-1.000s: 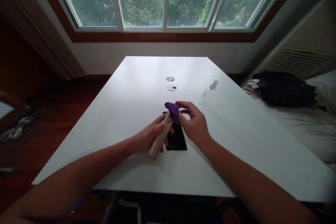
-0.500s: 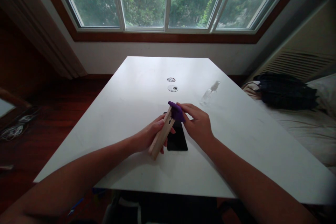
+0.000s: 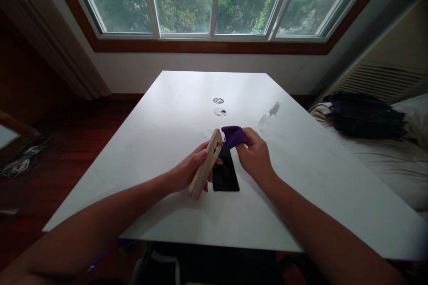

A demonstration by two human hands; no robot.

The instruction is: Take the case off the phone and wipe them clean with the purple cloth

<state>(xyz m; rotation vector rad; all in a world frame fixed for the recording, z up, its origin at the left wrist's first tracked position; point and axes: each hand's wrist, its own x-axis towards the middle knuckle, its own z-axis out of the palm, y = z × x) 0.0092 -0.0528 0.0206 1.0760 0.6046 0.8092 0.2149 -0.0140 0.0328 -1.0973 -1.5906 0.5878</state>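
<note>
My left hand (image 3: 191, 170) is wrapped round a beige phone case (image 3: 206, 168), tilted up on its edge with dark round camera holes near its top end. In my right hand (image 3: 256, 155) a purple cloth (image 3: 234, 136) is pinched between thumb and fingers, bunched just right of the case's top end. Below and between the hands a black phone (image 3: 226, 176) lies flat on the white table (image 3: 160, 218), its upper part partly covered by the cloth and case. A clear spray bottle (image 3: 269, 115) lies on its side beyond my right hand.
Two round openings, a far one (image 3: 218, 100) and a nearer one (image 3: 220, 111), sit in the table's middle. A window (image 3: 210, 4) faces me. At right, dark clothing (image 3: 364, 116) lies on a bed (image 3: 374, 156); cables (image 3: 20, 162) lie on the floor at left.
The purple cloth has come away from the phone case's top end, moving right with my right hand and showing the camera holes. My left hand stays nearly in place with the case.
</note>
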